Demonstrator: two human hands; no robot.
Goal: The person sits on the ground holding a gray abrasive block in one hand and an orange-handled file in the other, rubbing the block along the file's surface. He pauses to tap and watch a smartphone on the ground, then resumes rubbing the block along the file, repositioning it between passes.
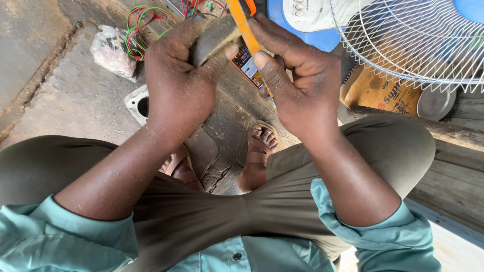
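Dark curved piece [214,43] in left hand [176,85] (perhaps rubber), orange tool [243,27] in right hand [297,85].

fan: white wire guard [403,45] stood upper right, over a blue base [297,30];
wires: red and green tangle [143,22] lay on the floor;
bag: crumpled plastic [112,50] sat near the wires;
plate: grey metal [434,103] rested under the fan
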